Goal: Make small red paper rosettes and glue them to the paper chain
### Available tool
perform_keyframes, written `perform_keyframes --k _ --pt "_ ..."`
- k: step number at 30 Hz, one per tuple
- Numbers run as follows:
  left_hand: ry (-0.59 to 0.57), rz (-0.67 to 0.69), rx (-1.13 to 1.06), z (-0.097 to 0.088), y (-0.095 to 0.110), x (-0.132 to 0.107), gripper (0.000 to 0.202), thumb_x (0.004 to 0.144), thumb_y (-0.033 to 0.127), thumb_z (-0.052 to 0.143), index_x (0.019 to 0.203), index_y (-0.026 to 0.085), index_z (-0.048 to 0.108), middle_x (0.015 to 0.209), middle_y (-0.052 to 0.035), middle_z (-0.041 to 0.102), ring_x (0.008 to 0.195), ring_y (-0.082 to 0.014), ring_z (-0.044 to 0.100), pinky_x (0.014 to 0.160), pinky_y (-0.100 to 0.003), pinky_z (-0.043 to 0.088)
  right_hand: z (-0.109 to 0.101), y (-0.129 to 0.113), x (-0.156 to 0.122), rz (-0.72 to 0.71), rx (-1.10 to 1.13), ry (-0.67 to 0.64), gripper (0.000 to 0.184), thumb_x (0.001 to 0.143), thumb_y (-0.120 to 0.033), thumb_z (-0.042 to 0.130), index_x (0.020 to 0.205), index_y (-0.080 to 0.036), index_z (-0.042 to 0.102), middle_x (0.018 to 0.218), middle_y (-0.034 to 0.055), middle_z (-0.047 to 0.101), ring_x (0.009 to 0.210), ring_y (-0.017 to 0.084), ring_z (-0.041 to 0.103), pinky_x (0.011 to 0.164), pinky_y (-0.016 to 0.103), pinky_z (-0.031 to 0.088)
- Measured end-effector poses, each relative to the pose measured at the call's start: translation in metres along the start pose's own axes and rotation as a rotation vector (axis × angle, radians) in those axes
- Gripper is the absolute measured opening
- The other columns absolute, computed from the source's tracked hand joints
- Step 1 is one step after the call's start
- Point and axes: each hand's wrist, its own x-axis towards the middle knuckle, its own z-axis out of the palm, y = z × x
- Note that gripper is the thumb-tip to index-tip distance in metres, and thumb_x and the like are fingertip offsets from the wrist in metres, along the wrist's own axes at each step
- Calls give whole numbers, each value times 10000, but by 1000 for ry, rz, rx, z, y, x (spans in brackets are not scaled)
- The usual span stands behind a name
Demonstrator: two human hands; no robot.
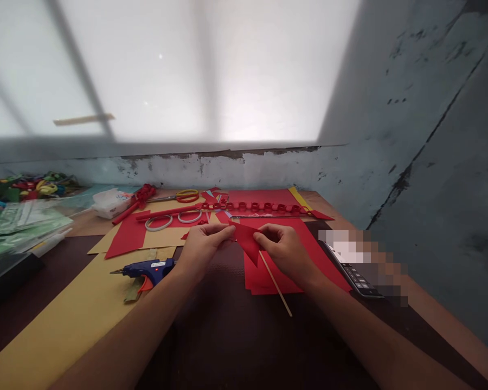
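A small piece of red paper (247, 241) with a pointed lower corner is stretched between my two hands above the table. My left hand (205, 245) pinches its left edge between thumb and finger. On the other side, my right hand (282, 250) is closed on the right edge, thumb in front. A thin wooden stick (276, 284) slants down from beneath the right hand; whether that hand touches it I cannot tell. Larger sheets of red paper (264, 279) lie under and beyond the right hand. Left of my left wrist sits a blue glue gun (148, 269) with an orange trigger.
Behind my hands lies a red paper chain (255, 206). Scissors (174, 196), two tape rolls (158, 222) and a small white box (113, 203) are at the back left. Yellow paper (65, 314) covers the left side. A calculator (360, 279) is at right, partly blurred.
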Motion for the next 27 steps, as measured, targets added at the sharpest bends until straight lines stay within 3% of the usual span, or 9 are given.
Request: perform_keyframes --k 7,13,22,27 --pt "-19 39 -79 -1 2 1 295 649 336 891 844 135 797 815 -81 759 709 -142 667 648 -236 478 -2 -3 1 -15 33 -4 231 866 -383 623 766 -184 684 751 30 685 718 183 614 655 293 460" --pt "2 76 -155 1 1 1 292 665 343 883 847 131 802 838 -81 763 741 -132 671 763 -253 524 -3 -3 0 -47 18 4 224 868 -375 628 747 -192 673 713 12 644 679 168 577 626 286 439" --pt "38 91 -213 2 1 2 281 653 329 879 824 124 790 880 -89 770 787 -152 690 825 -282 544 -2 -1 1 -43 17 -6 230 872 -380 620 757 -190 681 727 20 659 693 172 591 636 288 444" --pt "59 104 -222 3 4 0 219 671 303 852 785 127 789 803 -73 766 757 -147 686 816 -278 540 -1 -4 0 -34 41 -13 217 862 -372 630 754 -193 687 730 23 675 697 176 607 635 286 453"
